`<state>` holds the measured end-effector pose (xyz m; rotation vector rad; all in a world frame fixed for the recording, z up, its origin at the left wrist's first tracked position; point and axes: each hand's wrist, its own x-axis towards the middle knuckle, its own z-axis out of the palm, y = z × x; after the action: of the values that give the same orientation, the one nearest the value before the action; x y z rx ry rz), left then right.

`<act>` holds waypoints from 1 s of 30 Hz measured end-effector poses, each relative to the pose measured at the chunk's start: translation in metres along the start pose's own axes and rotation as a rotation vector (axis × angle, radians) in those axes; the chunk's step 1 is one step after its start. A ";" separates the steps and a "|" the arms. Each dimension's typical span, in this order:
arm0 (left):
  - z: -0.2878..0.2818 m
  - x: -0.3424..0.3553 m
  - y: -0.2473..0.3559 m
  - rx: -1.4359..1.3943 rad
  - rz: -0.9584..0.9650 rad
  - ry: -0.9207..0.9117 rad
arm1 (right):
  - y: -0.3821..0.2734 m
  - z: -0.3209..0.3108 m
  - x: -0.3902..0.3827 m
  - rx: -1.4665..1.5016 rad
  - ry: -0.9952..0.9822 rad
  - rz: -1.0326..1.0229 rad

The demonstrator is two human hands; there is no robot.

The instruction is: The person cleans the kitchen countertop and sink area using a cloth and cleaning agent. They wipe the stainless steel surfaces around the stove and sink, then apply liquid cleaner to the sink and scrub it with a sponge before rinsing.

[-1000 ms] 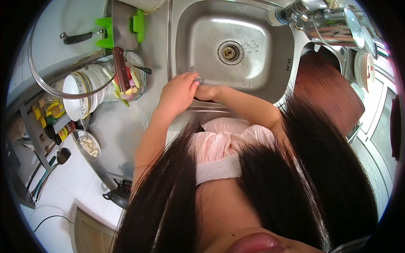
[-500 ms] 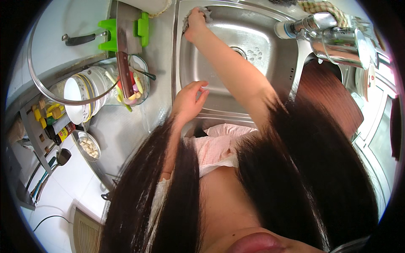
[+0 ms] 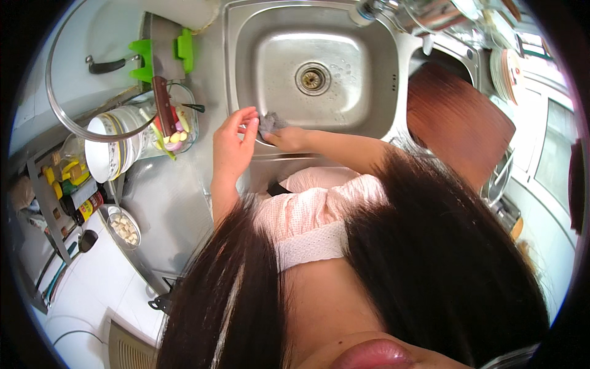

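My right hand [image 3: 289,139] grips a crumpled grey cloth [image 3: 270,122] and presses it against the near left corner of a stainless steel sink [image 3: 362,92]. Close beside it, over the sink's left rim, my left hand [image 3: 235,140] is raised and holds nothing. Its fingers are loosely bent, with the thumb apart from them. A round drain [image 3: 312,79] sits in the basin floor, and small water drops lie near it.
On the right, a brown wooden cutting board [image 3: 458,123] lies across a second basin. A cleaver [image 3: 163,101] stands in a green holder at the left, next to a glass bowl of cut vegetables [image 3: 178,132] and stacked bowls [image 3: 101,154]. Beyond it curves a glass lid [image 3: 55,104].
My right hand has brought the cloth from the sink's far left corner to the near left corner. My left hand has shifted slightly left, and the view has moved too.
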<state>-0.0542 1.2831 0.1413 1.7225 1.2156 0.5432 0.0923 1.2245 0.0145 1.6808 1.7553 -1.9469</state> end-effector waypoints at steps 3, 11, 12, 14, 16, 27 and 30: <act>0.006 -0.003 0.007 0.088 -0.004 -0.052 | 0.036 -0.013 -0.054 -0.173 -0.058 0.138; 0.037 0.000 0.007 0.225 0.024 -0.270 | 0.136 -0.079 -0.195 -1.081 0.160 0.292; 0.041 0.002 0.008 0.251 0.057 -0.292 | 0.150 -0.098 -0.193 -1.209 0.123 0.250; 0.040 0.000 0.014 0.293 0.065 -0.309 | 0.153 -0.150 -0.174 -1.436 0.145 0.250; 0.039 -0.002 0.018 0.317 0.044 -0.333 | 0.130 -0.200 -0.150 -1.512 0.171 0.388; 0.044 -0.003 -0.008 0.347 0.062 -0.344 | 0.143 -0.156 -0.137 -1.527 0.074 0.529; 0.046 -0.009 -0.014 0.346 0.025 -0.375 | 0.137 -0.142 -0.159 -1.363 0.136 0.516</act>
<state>-0.0295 1.2564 0.1088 2.0195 1.0582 0.0126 0.3380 1.1830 0.0607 1.3906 1.6797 -0.1904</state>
